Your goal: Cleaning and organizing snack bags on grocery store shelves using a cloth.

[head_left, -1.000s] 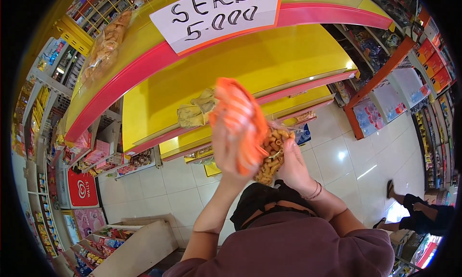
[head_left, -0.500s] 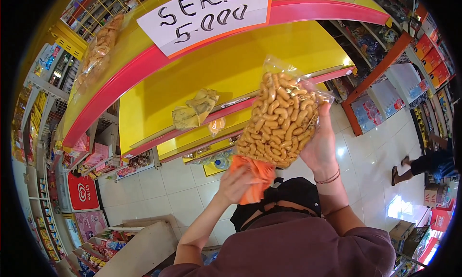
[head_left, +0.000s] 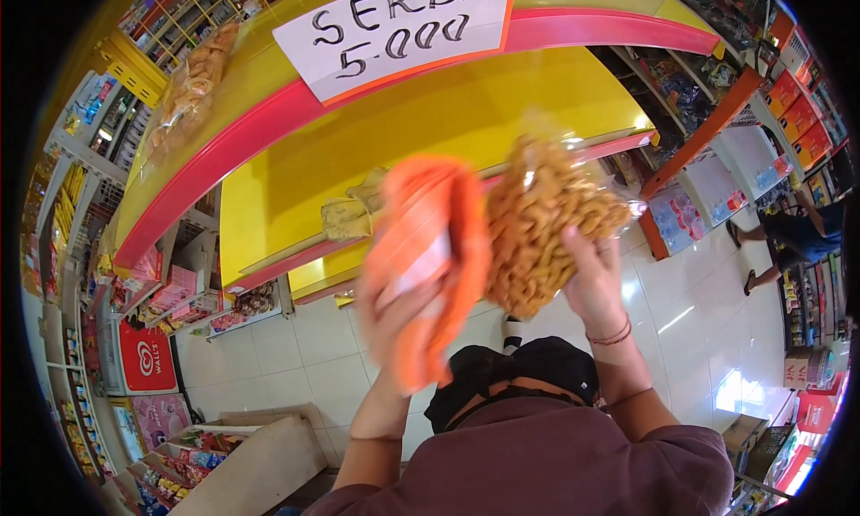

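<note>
My left hand (head_left: 399, 323) is closed on an orange cloth (head_left: 430, 211) with a pale patch, blurred by motion and raised in front of the yellow shelf. In my right hand (head_left: 593, 281) is a clear plastic bag of curved, macaroni-shaped snacks (head_left: 542, 220), gripped at its right side with the thumb across the front. The cloth and the bag are close side by side. Behind the orange cloth, a crumpled yellow-grey cloth (head_left: 348, 216) lies on the front edge of the yellow shelf (head_left: 296, 193), partly covered.
A white handwritten sign (head_left: 394, 37) hangs on the upper shelf's red edge, near another snack bag (head_left: 193, 90). An orange-framed rack (head_left: 699, 149) stands at right, with a person (head_left: 802, 234) walking beyond it. A low display bin (head_left: 233, 462) is at lower left on the tiled floor.
The orange cloth has come up from below the snack bag to its left side. The bag has turned and shifted slightly right. The person at right has moved.
</note>
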Action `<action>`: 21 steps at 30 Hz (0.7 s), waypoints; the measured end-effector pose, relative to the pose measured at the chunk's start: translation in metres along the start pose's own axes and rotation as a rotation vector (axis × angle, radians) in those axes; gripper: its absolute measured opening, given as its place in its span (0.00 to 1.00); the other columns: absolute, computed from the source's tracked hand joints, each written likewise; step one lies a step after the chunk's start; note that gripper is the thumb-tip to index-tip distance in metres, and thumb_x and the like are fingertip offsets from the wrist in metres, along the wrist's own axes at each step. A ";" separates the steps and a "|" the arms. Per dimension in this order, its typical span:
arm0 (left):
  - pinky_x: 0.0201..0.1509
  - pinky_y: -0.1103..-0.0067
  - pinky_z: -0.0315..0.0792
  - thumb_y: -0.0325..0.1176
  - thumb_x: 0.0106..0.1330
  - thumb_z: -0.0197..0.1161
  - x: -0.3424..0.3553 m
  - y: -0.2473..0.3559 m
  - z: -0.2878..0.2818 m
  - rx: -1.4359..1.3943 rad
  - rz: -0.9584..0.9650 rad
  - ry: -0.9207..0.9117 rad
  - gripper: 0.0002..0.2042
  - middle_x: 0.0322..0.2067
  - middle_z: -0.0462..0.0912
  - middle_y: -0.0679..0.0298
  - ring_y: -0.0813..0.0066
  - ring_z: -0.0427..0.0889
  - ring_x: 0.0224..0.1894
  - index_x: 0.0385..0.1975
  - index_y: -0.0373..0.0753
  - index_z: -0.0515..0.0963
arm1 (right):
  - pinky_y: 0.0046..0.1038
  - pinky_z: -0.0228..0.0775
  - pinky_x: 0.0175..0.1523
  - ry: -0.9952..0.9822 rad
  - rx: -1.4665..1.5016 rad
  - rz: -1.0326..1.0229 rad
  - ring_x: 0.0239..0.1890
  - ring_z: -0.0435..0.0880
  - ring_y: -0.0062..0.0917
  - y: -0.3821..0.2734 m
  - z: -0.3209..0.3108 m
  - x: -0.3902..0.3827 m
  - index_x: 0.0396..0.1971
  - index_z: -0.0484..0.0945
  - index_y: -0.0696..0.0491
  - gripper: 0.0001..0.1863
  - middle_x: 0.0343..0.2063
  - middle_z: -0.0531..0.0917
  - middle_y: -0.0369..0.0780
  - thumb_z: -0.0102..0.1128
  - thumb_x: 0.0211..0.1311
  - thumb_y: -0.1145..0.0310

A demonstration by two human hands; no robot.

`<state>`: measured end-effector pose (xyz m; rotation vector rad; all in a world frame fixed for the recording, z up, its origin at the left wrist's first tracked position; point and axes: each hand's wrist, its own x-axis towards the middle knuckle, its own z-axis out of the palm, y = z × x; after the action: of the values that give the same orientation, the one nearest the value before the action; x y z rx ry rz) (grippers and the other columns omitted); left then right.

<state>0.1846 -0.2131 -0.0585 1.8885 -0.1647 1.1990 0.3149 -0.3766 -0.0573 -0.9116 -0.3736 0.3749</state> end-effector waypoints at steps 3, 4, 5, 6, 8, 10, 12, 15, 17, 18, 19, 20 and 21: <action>0.61 0.56 0.59 0.34 0.45 0.69 0.035 0.000 0.034 0.275 0.036 -0.283 0.30 0.62 0.56 0.45 0.42 0.59 0.62 0.54 0.47 0.72 | 0.24 0.68 0.52 -0.111 -0.133 -0.064 0.48 0.75 0.21 0.018 0.008 -0.007 0.51 0.67 0.61 0.16 0.45 0.77 0.39 0.49 0.63 0.79; 0.62 0.58 0.58 0.35 0.41 0.70 0.039 0.002 0.039 0.269 -0.025 -0.345 0.34 0.63 0.55 0.46 0.43 0.59 0.62 0.55 0.48 0.72 | 0.24 0.68 0.52 -0.106 -0.136 -0.068 0.48 0.75 0.21 0.018 0.005 -0.006 0.51 0.67 0.61 0.16 0.45 0.77 0.39 0.49 0.63 0.79; 0.62 0.58 0.58 0.35 0.41 0.70 0.039 0.000 0.038 0.267 -0.021 -0.346 0.34 0.63 0.55 0.46 0.43 0.59 0.62 0.55 0.48 0.72 | 0.23 0.68 0.53 -0.061 -0.086 -0.038 0.48 0.75 0.20 0.019 0.002 -0.003 0.51 0.67 0.61 0.16 0.46 0.77 0.39 0.49 0.63 0.79; 0.61 0.59 0.59 0.35 0.40 0.70 0.037 -0.003 0.034 0.246 -0.030 -0.398 0.34 0.63 0.56 0.46 0.43 0.60 0.62 0.55 0.48 0.73 | 0.23 0.67 0.53 -0.017 -0.035 -0.008 0.48 0.75 0.20 0.018 0.000 -0.001 0.51 0.67 0.61 0.16 0.46 0.76 0.39 0.49 0.63 0.79; 0.61 0.61 0.61 0.35 0.39 0.70 0.026 -0.012 0.028 0.224 -0.041 -0.453 0.34 0.62 0.56 0.47 0.44 0.61 0.61 0.54 0.48 0.73 | 0.24 0.68 0.53 0.040 0.036 0.041 0.48 0.75 0.21 0.012 -0.001 0.002 0.51 0.66 0.61 0.16 0.47 0.76 0.40 0.49 0.63 0.79; 0.60 0.62 0.61 0.35 0.40 0.70 0.002 -0.024 0.026 0.223 -0.055 -0.430 0.31 0.63 0.56 0.48 0.46 0.64 0.60 0.52 0.48 0.76 | 0.26 0.69 0.53 0.082 0.112 0.058 0.48 0.76 0.24 0.004 -0.007 0.006 0.52 0.66 0.61 0.17 0.47 0.76 0.41 0.50 0.63 0.78; 0.60 0.63 0.63 0.32 0.44 0.68 -0.021 -0.034 0.024 0.240 -0.063 -0.376 0.26 0.60 0.62 0.47 0.48 0.66 0.59 0.49 0.44 0.77 | 0.28 0.71 0.52 0.105 0.130 0.039 0.48 0.76 0.25 -0.002 -0.012 0.010 0.51 0.65 0.61 0.17 0.47 0.76 0.41 0.51 0.63 0.76; 0.61 0.61 0.63 0.33 0.55 0.62 -0.061 -0.060 0.024 -0.234 -0.621 -0.133 0.21 0.53 0.73 0.51 0.51 0.68 0.58 0.50 0.35 0.73 | 0.29 0.73 0.50 0.116 0.118 0.032 0.47 0.77 0.26 -0.011 -0.019 0.017 0.51 0.66 0.60 0.16 0.46 0.76 0.42 0.51 0.64 0.76; 0.61 0.60 0.63 0.34 0.56 0.62 -0.075 -0.061 0.021 -0.817 -1.017 -0.041 0.24 0.54 0.72 0.52 0.52 0.69 0.57 0.54 0.36 0.69 | 0.29 0.74 0.49 0.089 0.141 0.165 0.47 0.77 0.26 -0.018 -0.028 0.022 0.51 0.66 0.60 0.17 0.46 0.76 0.42 0.51 0.63 0.75; 0.61 0.59 0.63 0.36 0.57 0.62 -0.076 -0.057 0.021 -1.424 -1.376 0.068 0.27 0.54 0.71 0.52 0.53 0.71 0.56 0.57 0.37 0.65 | 0.29 0.74 0.49 0.065 0.162 0.295 0.47 0.78 0.26 -0.019 -0.030 0.024 0.52 0.66 0.59 0.17 0.46 0.77 0.42 0.52 0.63 0.75; 0.57 0.60 0.69 0.35 0.57 0.63 -0.081 -0.047 0.031 -1.522 -1.301 0.136 0.32 0.53 0.72 0.52 0.57 0.75 0.52 0.61 0.36 0.58 | 0.29 0.75 0.48 0.074 0.131 0.374 0.46 0.78 0.25 -0.017 -0.031 0.025 0.52 0.65 0.60 0.19 0.46 0.77 0.42 0.54 0.62 0.74; 0.57 0.60 0.69 0.35 0.57 0.63 -0.085 -0.038 0.038 -1.521 -1.299 0.141 0.32 0.53 0.72 0.52 0.57 0.75 0.52 0.61 0.36 0.58 | 0.29 0.75 0.48 0.072 0.131 0.377 0.46 0.78 0.25 -0.012 -0.029 0.024 0.52 0.65 0.60 0.19 0.46 0.77 0.42 0.54 0.62 0.74; 0.54 0.62 0.72 0.33 0.58 0.62 -0.089 -0.032 0.043 -1.311 -1.273 0.112 0.30 0.52 0.73 0.53 0.59 0.76 0.50 0.60 0.35 0.59 | 0.30 0.75 0.49 0.069 0.040 0.383 0.47 0.78 0.28 -0.004 -0.023 0.022 0.53 0.64 0.61 0.20 0.47 0.76 0.44 0.52 0.63 0.73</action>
<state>0.1829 -0.2529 -0.1548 0.4628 0.2541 0.1078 0.3455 -0.3846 -0.0639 -0.9539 -0.1248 0.6974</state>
